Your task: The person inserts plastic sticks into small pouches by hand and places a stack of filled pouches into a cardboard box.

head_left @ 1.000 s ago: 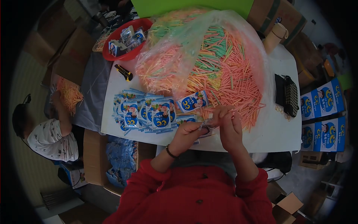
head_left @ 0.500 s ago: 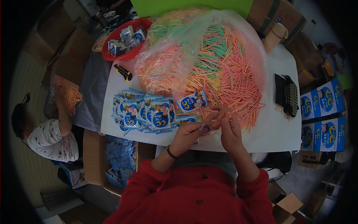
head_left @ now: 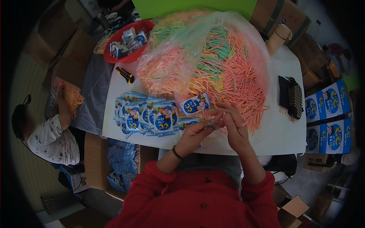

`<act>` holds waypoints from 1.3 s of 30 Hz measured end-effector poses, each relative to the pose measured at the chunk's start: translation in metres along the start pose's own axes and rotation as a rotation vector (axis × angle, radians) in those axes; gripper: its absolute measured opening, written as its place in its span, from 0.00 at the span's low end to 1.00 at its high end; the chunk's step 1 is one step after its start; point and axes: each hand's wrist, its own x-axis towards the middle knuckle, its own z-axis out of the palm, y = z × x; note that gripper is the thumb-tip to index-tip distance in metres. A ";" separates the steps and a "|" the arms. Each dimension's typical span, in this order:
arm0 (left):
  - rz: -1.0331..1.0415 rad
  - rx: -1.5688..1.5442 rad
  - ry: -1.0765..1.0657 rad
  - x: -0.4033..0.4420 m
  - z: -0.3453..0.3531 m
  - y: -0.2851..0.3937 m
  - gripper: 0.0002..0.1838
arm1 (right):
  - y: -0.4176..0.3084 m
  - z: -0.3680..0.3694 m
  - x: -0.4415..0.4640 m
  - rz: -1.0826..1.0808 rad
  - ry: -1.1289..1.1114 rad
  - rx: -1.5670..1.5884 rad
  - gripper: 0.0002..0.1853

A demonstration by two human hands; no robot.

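Head view: clear plastic (head_left: 216, 123) between left fingers (head_left: 198, 127) and right fingers (head_left: 230, 121)

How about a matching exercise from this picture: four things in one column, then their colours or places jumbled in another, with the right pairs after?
Column one
1. Box cutter
2. Bowl
3. Left hand
4. Pile of sticks

Column two
A. Partly under clear plastic
B. Just beyond a dark wristband
C. Black and yellow, on the white table
D. Red, with packets inside

Right pairs: 1-C, 2-D, 3-B, 4-A.
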 end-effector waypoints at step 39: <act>0.102 0.248 0.146 -0.004 -0.002 -0.002 0.19 | -0.004 -0.005 -0.010 0.204 0.344 0.472 0.20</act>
